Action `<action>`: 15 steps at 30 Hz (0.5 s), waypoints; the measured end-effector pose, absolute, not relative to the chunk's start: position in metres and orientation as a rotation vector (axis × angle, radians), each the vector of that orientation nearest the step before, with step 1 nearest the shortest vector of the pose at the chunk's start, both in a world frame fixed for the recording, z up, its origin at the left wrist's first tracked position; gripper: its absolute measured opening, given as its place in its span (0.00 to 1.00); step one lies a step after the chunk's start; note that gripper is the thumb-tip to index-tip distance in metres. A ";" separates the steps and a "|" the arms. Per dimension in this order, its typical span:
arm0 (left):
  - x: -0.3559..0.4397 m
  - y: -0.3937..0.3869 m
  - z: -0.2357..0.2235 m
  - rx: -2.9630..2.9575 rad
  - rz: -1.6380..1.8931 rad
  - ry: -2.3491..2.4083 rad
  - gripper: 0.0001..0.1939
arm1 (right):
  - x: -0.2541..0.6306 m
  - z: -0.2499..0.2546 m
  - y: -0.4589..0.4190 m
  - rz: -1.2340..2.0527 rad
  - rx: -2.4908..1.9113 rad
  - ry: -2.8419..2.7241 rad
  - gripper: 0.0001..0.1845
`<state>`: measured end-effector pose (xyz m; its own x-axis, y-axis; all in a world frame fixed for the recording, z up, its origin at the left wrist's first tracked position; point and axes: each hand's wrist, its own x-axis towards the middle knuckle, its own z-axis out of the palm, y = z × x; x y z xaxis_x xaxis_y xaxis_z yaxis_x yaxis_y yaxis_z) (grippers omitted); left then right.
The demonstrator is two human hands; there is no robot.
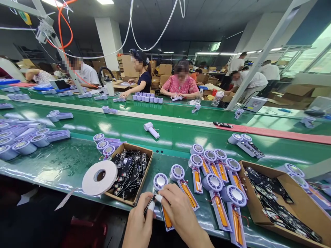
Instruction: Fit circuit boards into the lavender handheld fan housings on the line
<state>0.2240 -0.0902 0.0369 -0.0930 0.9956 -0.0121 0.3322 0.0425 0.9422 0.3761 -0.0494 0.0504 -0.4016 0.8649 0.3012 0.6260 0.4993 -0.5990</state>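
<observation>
A narrow black circuit board [150, 203] is pinched between the thumb and fingers of my left hand [138, 222]. My right hand [179, 213] is closed, its fingertips meeting the board's upper end; whatever they grip is too small to make out. White coverings show on a digit of each hand. Beneath them lies a purple handheld fan [160, 181], its orange-lined handle partly hidden by my right hand. Close by on the right is another open-handled fan [177, 172]. A cardboard box of black circuit boards [130, 172] stands just beyond my left hand.
A white tape roll [89, 177] leans on the box. More open fans [213, 182] crowd the right, beside a second cardboard box [305, 210]. Purple fans [23, 146] pile at left. A green conveyor [178, 134] runs across; co-workers [182, 81] sit beyond it.
</observation>
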 end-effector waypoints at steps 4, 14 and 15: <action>0.225 -0.090 0.036 1.322 1.073 1.475 0.12 | 0.378 0.056 -0.049 0.518 -1.284 -2.223 0.10; 0.218 -0.089 0.025 1.965 1.055 1.538 0.15 | 0.378 0.058 -0.047 0.093 -1.228 -2.415 0.10; 0.218 -0.089 0.024 2.006 1.060 1.538 0.15 | 0.377 0.057 -0.047 0.060 -1.216 -2.415 0.11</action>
<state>0.2181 -0.0892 0.0240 0.1081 0.9396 0.3248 0.6377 -0.3162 0.7024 0.3774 -0.0471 0.0569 -0.5210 0.7746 0.3587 0.7558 0.6139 -0.2278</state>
